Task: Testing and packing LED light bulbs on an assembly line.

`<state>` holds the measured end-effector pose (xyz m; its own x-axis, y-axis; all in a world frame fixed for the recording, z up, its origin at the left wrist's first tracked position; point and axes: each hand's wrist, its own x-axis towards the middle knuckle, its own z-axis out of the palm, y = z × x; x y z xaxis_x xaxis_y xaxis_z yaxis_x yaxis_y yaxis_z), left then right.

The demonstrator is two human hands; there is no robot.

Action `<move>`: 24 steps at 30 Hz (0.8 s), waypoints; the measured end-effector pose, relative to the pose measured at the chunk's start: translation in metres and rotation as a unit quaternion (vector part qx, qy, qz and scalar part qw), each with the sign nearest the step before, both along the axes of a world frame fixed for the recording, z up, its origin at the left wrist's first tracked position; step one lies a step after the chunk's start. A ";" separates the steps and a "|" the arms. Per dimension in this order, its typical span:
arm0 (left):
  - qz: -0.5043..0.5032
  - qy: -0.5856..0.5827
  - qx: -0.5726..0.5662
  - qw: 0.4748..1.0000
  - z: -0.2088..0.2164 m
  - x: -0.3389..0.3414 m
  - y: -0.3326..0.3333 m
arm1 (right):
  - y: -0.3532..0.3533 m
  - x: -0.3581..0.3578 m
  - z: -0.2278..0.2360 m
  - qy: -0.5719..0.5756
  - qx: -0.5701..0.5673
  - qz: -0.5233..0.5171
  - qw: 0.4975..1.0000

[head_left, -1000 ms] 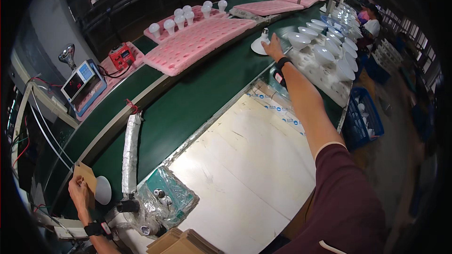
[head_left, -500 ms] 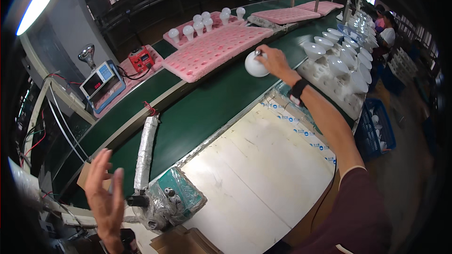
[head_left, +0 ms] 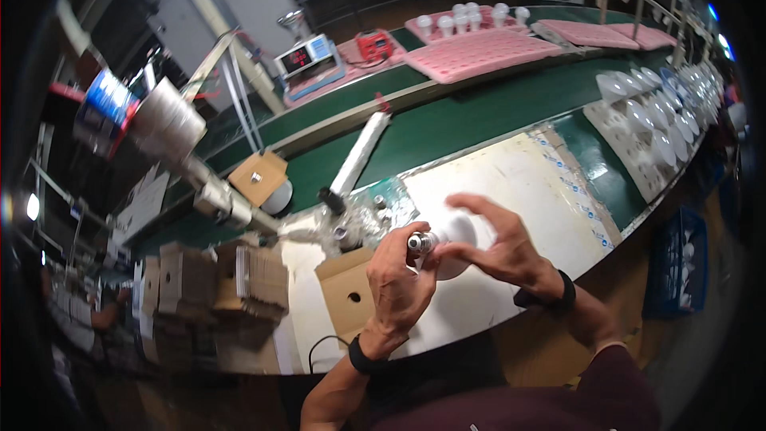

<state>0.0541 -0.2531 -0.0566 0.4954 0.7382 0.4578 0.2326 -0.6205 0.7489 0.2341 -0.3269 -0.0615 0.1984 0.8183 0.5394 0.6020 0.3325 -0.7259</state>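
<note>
A white reflector light bulb (head_left: pixel 464 241) with a wide dome and a metal screw base is in front of me above the white worktop (head_left: pixel 479 327). My left hand (head_left: pixel 396 283) is closed around the bulb near its base, which points up toward me. My right hand (head_left: pixel 511 249) is by the dome, slightly blurred, with its fingers spread and its thumb close to the neck. Below my left hand lies a brown cardboard piece (head_left: pixel 339 291) with a round hole. Left of the worktop stand several folded brown cartons (head_left: pixel 187 283).
A green conveyor belt (head_left: pixel 479 124) runs behind the worktop, with pink foam trays (head_left: pixel 479 61) and a meter (head_left: pixel 307 60) beyond. A foil-wrapped bar (head_left: pixel 361 153) crosses it beside plastic-wrapped sockets (head_left: pixel 351 227). Reflector bulbs (head_left: pixel 638 116) fill a tray at right, above a blue basket (head_left: pixel 678 267).
My right hand has brought the bulb from over the belt to the worktop's near side. My left hand has moved right and closed on it. The view has swung left.
</note>
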 end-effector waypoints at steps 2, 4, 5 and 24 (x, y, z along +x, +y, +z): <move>0.013 -0.145 -0.087 0.986 -0.005 -0.013 -0.018 | -0.012 -0.014 -0.013 0.280 -0.102 0.010 0.955; -0.018 -0.196 -0.117 0.973 -0.010 -0.019 -0.034 | -0.027 -0.033 -0.022 0.569 -0.205 0.150 0.782; -0.041 -0.187 -0.133 0.972 -0.012 -0.022 -0.037 | -0.031 -0.041 -0.024 0.582 -0.165 0.193 0.772; -0.133 -0.222 -0.190 0.947 0.008 -0.142 0.093 | 0.109 -0.024 -0.034 -0.039 -0.119 -0.095 0.988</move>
